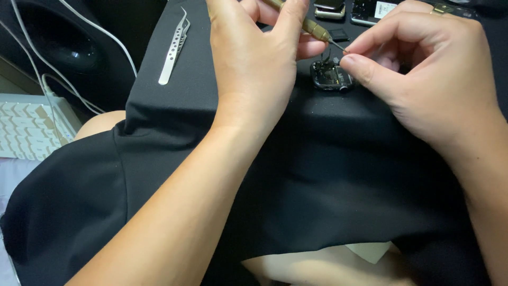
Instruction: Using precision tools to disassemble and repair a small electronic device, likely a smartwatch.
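My left hand grips a slim brass-coloured screwdriver, its tip pointing right and down toward my right fingertips. My right hand pinches its thumb and forefinger together at the screwdriver tip, just above a small opened black watch case lying on the black cloth. Whatever sits between the pinched fingers is too small to make out. A ring shows on one right finger.
Silver tweezers lie on the cloth at the upper left. More small device parts sit along the far edge. A white keyboard and white cables are off the cloth to the left, beside a dark speaker.
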